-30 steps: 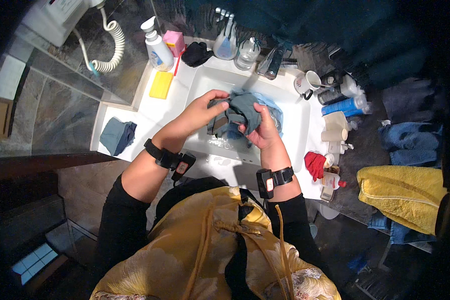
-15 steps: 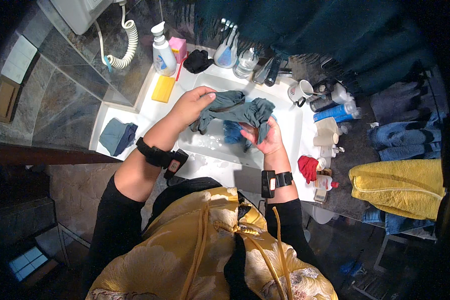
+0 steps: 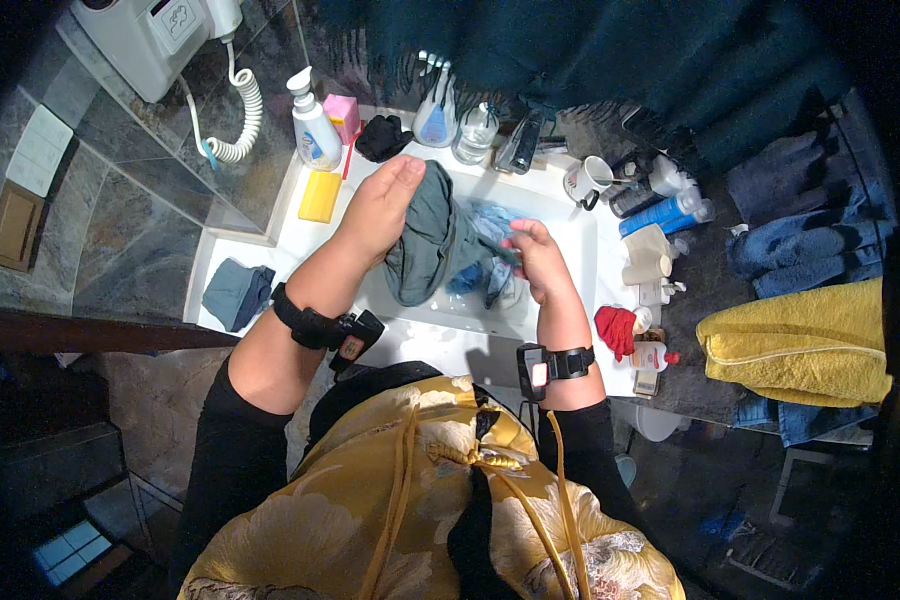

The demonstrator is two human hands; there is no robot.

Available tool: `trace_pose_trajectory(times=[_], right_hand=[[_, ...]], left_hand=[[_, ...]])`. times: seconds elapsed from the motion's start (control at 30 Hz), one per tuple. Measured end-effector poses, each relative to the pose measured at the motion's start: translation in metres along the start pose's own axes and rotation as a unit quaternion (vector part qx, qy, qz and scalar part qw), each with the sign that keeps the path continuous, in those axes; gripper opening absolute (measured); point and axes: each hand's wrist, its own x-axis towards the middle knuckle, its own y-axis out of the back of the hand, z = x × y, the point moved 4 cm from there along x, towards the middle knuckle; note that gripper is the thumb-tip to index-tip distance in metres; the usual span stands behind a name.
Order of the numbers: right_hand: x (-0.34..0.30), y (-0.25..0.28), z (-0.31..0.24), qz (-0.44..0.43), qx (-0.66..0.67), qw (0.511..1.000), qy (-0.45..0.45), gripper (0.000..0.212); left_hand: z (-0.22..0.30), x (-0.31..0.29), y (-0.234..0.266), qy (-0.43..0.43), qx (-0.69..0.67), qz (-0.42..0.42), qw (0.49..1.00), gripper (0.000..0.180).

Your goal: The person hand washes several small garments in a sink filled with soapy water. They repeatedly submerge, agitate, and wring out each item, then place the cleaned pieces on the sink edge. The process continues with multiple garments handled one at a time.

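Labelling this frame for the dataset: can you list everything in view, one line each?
sink: 1, white, centre
grey-green garment: 1, held over sink
blue cloth: 1, in basin
pump bottle: 1, white, back left
yellow sponge: 1, left rim
pink box: 1, beside pump bottle
black cloth: 1, back rim
folded grey cloth: 1, left corner
mug: 1, white, right rim
red cloth: 1, right rim
yellow towel: 1, far right
left hand: on garment
right hand: gripping garment and blue cloth
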Motion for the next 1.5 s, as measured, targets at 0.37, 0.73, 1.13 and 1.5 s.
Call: trace_pose_trajectory(times=[0.37,0.73,1.13,1.5], right_hand=[[-0.027,-0.039,-0.064,-0.091,0.051,0.978,0.179,0.026],[-0.026,0.006,-0.084,0.028,0.361,0.895,0.26,0.019],[-0.038,0.027,-0.093,0.116,0.257,0.906,0.316,0.012],[-0.016,0.05,-0.083,0.183,0.151,0.903,0.357,0.016]], left_hand=[[0.023,-0.005,-0.016,0.057,0.061,-0.134,0.987,0.045],[0.001,-0.017,0.012,0.055,0.362,-0.184,0.912,0.054],[-0.027,-0.014,0.044,0.204,0.042,-0.062,0.976,0.029],[-0.001,-0.029,0.021,0.062,0.434,-0.241,0.866,0.067]])
